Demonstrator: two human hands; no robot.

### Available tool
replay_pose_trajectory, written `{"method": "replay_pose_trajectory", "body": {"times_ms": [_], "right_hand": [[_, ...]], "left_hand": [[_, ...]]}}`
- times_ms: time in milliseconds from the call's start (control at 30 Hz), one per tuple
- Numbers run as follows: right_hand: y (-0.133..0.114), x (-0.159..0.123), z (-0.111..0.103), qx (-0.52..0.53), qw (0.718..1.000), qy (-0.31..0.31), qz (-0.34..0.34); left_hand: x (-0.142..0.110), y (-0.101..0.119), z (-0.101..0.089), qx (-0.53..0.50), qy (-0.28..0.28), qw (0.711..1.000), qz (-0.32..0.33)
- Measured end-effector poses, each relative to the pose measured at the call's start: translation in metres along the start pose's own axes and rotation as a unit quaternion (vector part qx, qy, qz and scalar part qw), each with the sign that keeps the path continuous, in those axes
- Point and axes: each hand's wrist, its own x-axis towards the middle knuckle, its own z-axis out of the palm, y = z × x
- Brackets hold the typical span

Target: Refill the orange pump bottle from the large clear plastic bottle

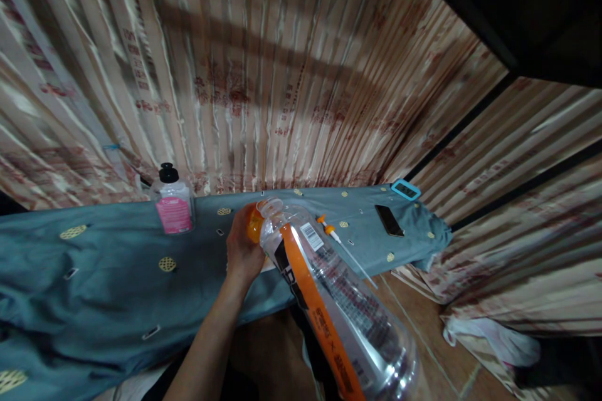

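Note:
My left hand [242, 247] is closed round the orange cap [254, 223] of a big clear plastic bottle [338, 307] with an orange and black label. The bottle lies tilted, its neck toward the table and its base toward me at the lower right. It looks empty. My right hand is out of the picture; what holds the bottle's base is hidden. The hand and cap hover at the near edge of a table under a teal cloth [94, 276].
On the cloth stand a small bottle [173, 203] with a black cap and pink label, a white pump tube with an orange collar [335, 235], a black phone [389, 220] and a blue-framed device [405, 189]. Striped curtains hang behind. White fabric [493, 335] lies on the brown floor at right.

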Motion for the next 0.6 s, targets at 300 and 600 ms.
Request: {"method": "replay_pose_trajectory", "body": {"times_ms": [300,600], "right_hand": [[0.0017,-0.0008,-0.0018,0.0,1.0,-0.003,0.003],[0.0018,0.0011,0.0004,0.006,1.0,-0.005,0.0]], "left_hand": [[-0.0002,0.0015,-0.0016,0.006,-0.014,1.0,0.002],[0.0,0.0019,-0.0009,-0.004,-0.009,1.0,-0.005]]}}
